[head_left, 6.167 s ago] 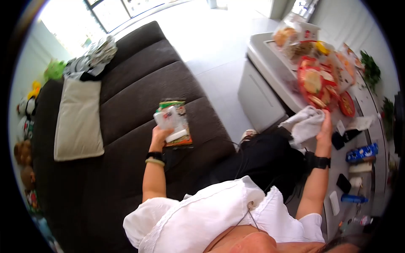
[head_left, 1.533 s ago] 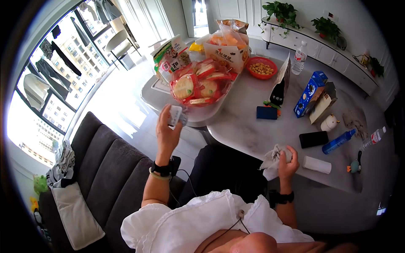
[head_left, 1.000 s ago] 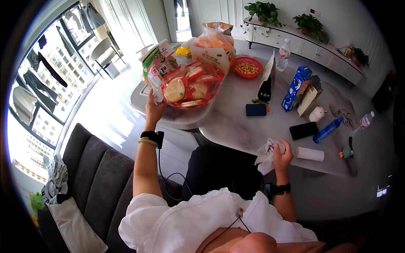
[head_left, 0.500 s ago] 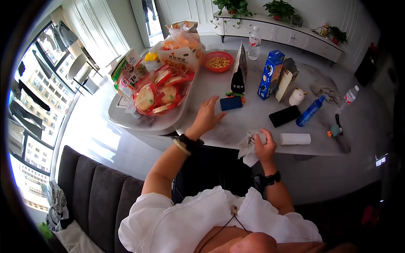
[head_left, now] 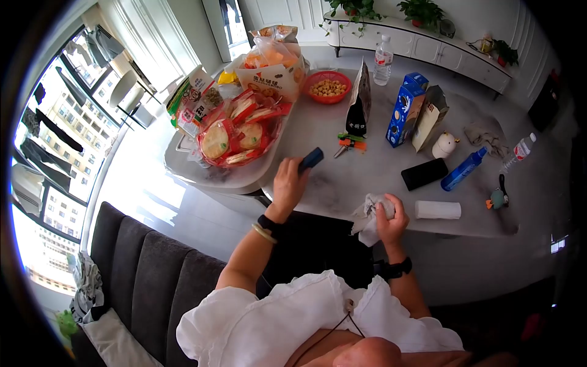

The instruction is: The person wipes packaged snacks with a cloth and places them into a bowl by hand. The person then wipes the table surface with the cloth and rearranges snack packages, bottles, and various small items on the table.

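Note:
My left hand is closed around one end of a small, flat, dark blue rectangular case, raised over the table's front left part. What the case is I cannot tell. Beyond it lie small orange-and-green-handled tools, one with a metal tip. My right hand grips a crumpled pale cloth at the front edge of the table. Just right of that hand is a white roll, and behind it a black phone-like slab lies flat.
At the left stand a clear bag of red-wrapped round crackers and other snack bags. Farther back are a red bowl of nuts, a black packet, a water bottle and a blue box. A blue spray bottle lies right.
My left hand has taken hold of the dark blue case and lifted it off the table, toward the left. The tools near it are now more exposed. My right hand still holds the cloth.

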Demonstrator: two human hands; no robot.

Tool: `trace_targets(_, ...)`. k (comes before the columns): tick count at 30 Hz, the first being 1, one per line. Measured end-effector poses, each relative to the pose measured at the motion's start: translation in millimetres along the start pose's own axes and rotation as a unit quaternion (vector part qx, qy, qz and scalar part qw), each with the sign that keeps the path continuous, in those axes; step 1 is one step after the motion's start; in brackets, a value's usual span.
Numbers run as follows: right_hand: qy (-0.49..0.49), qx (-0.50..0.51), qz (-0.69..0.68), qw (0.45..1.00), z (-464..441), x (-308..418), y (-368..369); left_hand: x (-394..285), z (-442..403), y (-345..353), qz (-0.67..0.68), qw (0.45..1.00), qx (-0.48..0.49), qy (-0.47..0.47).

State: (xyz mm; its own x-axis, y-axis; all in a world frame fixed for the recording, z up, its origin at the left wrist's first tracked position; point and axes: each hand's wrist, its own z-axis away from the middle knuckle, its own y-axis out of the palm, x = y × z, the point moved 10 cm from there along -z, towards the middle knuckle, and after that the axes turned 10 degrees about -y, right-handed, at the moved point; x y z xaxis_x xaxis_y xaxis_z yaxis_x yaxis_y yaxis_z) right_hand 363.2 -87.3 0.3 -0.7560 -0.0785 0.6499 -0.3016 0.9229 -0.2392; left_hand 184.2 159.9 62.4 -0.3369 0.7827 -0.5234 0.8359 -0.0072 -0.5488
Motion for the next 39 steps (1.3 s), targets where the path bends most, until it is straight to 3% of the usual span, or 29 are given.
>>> trace_targets(3, 0.014, 0.008, 0.001, 1.0, 5, -3, 2, 38, 14, -31, -0.087, 0.994, -0.053, -0.036)
trace_targets(5, 0.012, 0.008, 0.008, 1.0, 4, -1, 1, 58, 23, -27, -0.129, 0.99, -0.021, -0.055)
trace_targets(8, 0.004, 0.01, 0.014, 1.0, 1, 2, 1, 48, 34, -22, -0.219, 0.974, -0.047, 0.019)
trace_targets(12, 0.023, 0.016, 0.02, 0.999, 4, 0, 0, 61, 25, -35, -0.263, 0.958, -0.111, -0.045)
trace_targets(21, 0.021, 0.01, 0.012, 1.0, 5, -7, 2, 51, 32, -43, -0.238, 0.962, -0.133, -0.024)
trace_targets(26, 0.018, 0.006, 0.011, 1.0, 5, -3, 2, -14, 11, 7, -0.024, 0.992, 0.081, 0.09)
trace_targets(28, 0.028, 0.013, 0.007, 1.0, 5, -6, 2, -27, -5, 43, 0.029, 0.986, 0.151, 0.06)
trace_targets(31, 0.024, 0.013, 0.011, 1.0, 6, -5, 2, -11, -34, 113, 0.091, 0.981, 0.164, 0.05)
trace_targets(34, 0.028, 0.013, 0.006, 1.0, 5, -7, 1, 16, -67, 188, 0.048, 0.955, 0.289, -0.046)
trace_targets(37, 0.03, 0.019, 0.003, 0.999, 5, -7, -1, 17, -79, 199, -0.071, 0.961, 0.264, -0.038)
trace_targets(39, 0.012, 0.016, 0.01, 1.0, 5, -7, 1, 17, -83, 200, -0.064, 0.963, 0.261, -0.031)
